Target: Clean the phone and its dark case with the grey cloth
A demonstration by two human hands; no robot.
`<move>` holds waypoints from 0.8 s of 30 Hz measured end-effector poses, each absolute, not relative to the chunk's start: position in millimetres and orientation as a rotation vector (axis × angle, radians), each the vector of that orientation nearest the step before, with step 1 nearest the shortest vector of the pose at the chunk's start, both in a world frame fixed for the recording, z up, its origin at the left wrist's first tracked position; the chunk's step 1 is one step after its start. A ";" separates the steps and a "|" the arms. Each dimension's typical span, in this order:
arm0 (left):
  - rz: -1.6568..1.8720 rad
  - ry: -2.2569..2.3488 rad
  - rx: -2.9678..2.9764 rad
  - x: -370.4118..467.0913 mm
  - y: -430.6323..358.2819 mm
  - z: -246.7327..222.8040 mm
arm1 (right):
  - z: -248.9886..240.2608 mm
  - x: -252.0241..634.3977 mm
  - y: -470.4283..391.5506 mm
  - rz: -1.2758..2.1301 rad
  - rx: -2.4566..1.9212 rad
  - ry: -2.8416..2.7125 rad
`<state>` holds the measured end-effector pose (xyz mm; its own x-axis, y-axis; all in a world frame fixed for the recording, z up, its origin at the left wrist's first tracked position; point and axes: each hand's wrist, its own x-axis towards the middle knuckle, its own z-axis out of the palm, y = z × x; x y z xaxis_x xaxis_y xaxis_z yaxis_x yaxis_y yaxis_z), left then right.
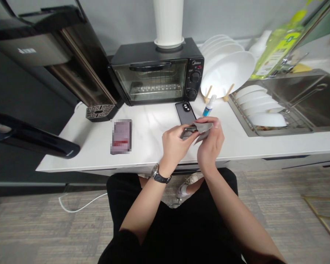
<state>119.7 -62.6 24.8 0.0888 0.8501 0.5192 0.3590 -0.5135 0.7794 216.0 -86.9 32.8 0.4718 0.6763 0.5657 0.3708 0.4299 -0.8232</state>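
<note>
Above the counter's front edge, my left hand is closed round a thin dark phone, seen nearly edge-on. My right hand pinches a grey cloth folded over the phone's right end; the fingers behind it are partly hidden. Just beyond my hands lies a dark phone case with camera cutouts, its near end close to my left fingers. A small spray bottle with a blue label stands behind my right hand. Farther left, a flat rectangular item with a pixelated surface rests on the counter.
A black toaster oven stands at the back, with a white container on top. White plates lean in a rack on the right, beside a sink holding dishes. A tall drink machine occupies the left.
</note>
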 end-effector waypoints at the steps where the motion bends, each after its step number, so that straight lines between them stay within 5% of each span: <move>1: 1.406 1.217 1.954 120.4 -61.3 24.9 | 39.1 216.4 -88.0 0.216 -1.170 -1.155; 15: 1.266 1.455 2.275 123.0 -38.0 -3.8 | 53.3 245.9 -68.4 -0.589 -0.985 -2.091; 24: 1.351 1.192 2.191 125.0 -46.3 16.2 | 49.3 270.4 -60.4 -0.385 -1.021 -1.975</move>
